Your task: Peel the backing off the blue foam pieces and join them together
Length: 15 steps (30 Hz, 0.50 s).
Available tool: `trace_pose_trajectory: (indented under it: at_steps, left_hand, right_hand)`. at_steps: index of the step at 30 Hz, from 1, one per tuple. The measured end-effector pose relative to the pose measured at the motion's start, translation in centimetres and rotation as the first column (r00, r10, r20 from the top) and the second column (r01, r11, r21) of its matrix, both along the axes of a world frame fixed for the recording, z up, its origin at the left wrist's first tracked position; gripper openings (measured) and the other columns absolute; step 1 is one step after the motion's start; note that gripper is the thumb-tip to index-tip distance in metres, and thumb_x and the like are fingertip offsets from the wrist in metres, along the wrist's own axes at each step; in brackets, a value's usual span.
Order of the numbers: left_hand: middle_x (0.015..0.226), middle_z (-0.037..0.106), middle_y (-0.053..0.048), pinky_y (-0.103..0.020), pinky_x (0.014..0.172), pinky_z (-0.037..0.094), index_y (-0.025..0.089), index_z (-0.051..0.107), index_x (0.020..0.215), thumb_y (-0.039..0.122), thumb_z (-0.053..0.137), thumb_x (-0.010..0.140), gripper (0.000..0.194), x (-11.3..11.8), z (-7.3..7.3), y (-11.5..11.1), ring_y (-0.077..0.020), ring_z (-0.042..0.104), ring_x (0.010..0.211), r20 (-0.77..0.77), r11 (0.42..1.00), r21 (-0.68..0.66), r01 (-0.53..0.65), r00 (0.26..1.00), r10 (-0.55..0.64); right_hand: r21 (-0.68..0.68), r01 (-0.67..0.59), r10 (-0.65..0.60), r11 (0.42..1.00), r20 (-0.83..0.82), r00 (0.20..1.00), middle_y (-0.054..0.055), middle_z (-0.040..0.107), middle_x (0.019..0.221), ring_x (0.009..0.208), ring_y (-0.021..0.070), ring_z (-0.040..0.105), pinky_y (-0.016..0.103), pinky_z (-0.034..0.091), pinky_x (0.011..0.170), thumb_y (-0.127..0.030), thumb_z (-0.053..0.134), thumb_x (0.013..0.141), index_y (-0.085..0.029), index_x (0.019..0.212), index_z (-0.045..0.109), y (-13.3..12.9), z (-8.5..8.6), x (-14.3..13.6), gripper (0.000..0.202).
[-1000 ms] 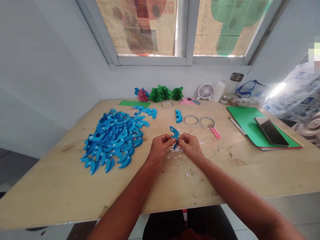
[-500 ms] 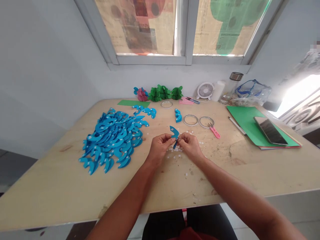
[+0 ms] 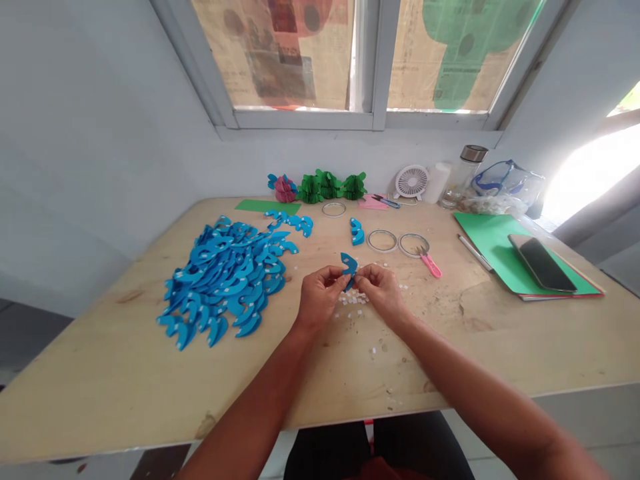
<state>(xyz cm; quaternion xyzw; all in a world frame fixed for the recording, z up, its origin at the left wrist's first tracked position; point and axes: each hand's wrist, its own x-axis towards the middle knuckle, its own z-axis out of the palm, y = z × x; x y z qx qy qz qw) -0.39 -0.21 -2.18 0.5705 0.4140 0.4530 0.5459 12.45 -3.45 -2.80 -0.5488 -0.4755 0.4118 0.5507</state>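
Between my two hands is a curved blue paper piece with a small white square on its upper part. My left hand pinches it from the left, thumb and forefinger closed. From the right, the fingertips of my right hand close on its lower end; whether they also hold a tiny white square is hidden. Small white squares lie scattered on the table under the hands. A large heap of similar blue paper pieces spreads to the left, many bearing white squares. Another small blue stack lies just beyond my hands.
Tape rolls and pink-handled snips lie beyond my right hand. Farther right are a pen, green sheets and a phone. Green paper figures, a small fan and a glass bottle stand along the wall.
The blue paper piece has tilted slightly between my fingers, its lower tip now less visible. Both hands stay in nearly the same place.
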Motion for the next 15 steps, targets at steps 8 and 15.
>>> trace_pose_trajectory:
  at_steps: [8, 15]
  left_hand:
    - [0.074, 0.069, -0.004, -0.026, 0.064, 0.046, 0.015, 0.068, 0.075, 0.031, 0.063, 0.067, 0.018, -0.13, 0.04, -0.26, -0.0154, 0.060, 0.067, -0.167, 0.981, 0.191, -0.036, 0.984, 0.069]
    - [0.073, 0.069, -0.003, -0.026, 0.067, 0.045, 0.016, 0.069, 0.073, 0.030, 0.061, 0.070, 0.016, -0.03, 0.69, -0.53, -0.0150, 0.060, 0.068, -0.256, 0.966, 0.259, -0.024, 0.962, 0.092]
  right_hand:
    - [-0.059, 0.012, -0.019, 0.998, -0.125, 0.992, 0.000, 0.060, 0.057, 0.047, 0.0087, 0.047, 0.020, 0.033, 0.045, -0.025, 0.059, 0.064, -0.015, 0.063, 0.058, 0.02, -0.16, 0.00, 0.010]
    - [-0.062, 0.036, -0.043, 0.997, -0.122, 0.992, -0.001, 0.059, 0.054, 0.045, 0.0083, 0.046, 0.020, 0.032, 0.043, -0.025, 0.059, 0.063, -0.015, 0.061, 0.058, 0.35, -0.50, 0.00, 0.009]
